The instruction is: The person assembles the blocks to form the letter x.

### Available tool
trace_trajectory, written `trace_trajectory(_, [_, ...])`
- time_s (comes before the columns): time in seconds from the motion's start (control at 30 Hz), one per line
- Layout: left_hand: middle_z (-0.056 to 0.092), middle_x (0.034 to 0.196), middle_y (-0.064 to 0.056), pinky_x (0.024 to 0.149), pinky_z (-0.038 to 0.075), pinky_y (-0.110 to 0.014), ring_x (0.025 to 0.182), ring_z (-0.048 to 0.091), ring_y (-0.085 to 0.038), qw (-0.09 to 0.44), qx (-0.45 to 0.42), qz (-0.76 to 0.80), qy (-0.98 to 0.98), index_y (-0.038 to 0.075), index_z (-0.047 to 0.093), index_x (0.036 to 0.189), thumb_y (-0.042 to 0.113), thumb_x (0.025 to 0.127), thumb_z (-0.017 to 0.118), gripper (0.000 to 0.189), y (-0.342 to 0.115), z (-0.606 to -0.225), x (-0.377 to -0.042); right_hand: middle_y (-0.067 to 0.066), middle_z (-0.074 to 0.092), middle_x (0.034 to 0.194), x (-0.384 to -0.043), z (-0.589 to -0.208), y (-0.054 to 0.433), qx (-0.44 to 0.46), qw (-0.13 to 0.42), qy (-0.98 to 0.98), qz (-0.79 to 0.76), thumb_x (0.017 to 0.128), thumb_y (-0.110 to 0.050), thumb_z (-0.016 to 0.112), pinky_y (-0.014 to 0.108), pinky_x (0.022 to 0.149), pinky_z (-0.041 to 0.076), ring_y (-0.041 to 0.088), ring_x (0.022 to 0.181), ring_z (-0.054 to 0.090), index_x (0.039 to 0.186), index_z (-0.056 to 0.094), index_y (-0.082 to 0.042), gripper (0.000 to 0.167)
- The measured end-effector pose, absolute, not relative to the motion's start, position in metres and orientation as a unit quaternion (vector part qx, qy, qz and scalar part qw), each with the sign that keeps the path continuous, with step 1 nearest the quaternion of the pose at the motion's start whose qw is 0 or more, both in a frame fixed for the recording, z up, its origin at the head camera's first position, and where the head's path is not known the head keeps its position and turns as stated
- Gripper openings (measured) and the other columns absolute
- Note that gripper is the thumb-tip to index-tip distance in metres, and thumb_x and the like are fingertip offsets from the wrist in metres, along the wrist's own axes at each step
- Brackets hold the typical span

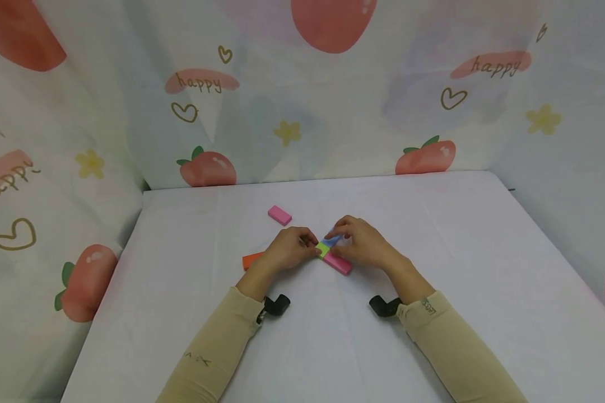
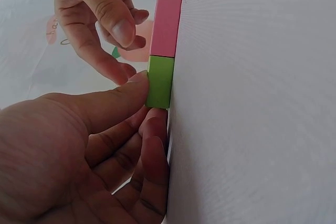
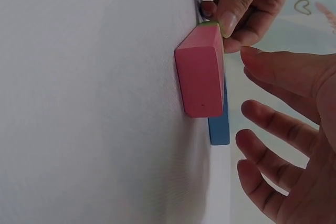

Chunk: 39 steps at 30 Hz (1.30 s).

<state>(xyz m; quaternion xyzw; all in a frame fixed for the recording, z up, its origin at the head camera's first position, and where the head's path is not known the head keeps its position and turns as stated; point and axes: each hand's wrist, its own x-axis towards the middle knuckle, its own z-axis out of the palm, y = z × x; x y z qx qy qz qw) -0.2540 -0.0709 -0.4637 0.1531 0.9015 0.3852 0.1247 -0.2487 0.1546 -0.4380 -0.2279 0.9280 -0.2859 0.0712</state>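
Note:
My left hand (image 1: 288, 249) pinches a small green block (image 2: 160, 82) between thumb and fingers, low on the table. A long pink block (image 1: 339, 264) lies end to end with the green one. A blue block (image 1: 331, 240) extends from the green block on its far side, partly covered by my right hand (image 1: 365, 244) in the head view. The right wrist view shows the right thumb and fingers spread apart beside the pink and blue blocks, with nothing held between them.
On the white table (image 1: 464, 336), an orange block (image 1: 250, 260) lies left of the left hand, partly hidden by it. Another pink block (image 1: 279, 215) lies farther back. A printed cloth wall (image 1: 333, 112) rises behind the table.

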Motion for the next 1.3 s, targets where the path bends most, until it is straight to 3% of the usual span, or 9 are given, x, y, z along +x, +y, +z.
trace_trajectory(0.53, [0.070,0.094,0.002,0.083,0.050,-0.032,0.090,0.063,-0.014,0.123,0.156,0.380,0.903,0.016,0.073,0.103,0.027,0.093,0.078,0.016,-0.070,-0.465,-0.256,0.005,0.060,0.132,-0.244,-0.443,0.157,-0.267,0.089,0.920,-0.273,0.092,-0.020,0.078,0.046,0.094,0.049,0.025,0.111,0.059,0.113,0.080,-0.020,0.021])
trace_trajectory(1.3, [0.069,0.094,0.003,0.087,0.050,-0.035,0.092,0.063,-0.014,0.132,0.135,0.375,0.908,0.017,0.073,0.104,0.029,0.094,0.078,0.017,-0.068,-0.464,-0.254,0.001,0.056,0.138,-0.247,-0.449,0.162,-0.243,0.125,0.907,-0.322,0.093,-0.024,0.079,0.031,0.078,0.047,0.014,0.090,0.059,0.116,0.080,-0.021,0.024])
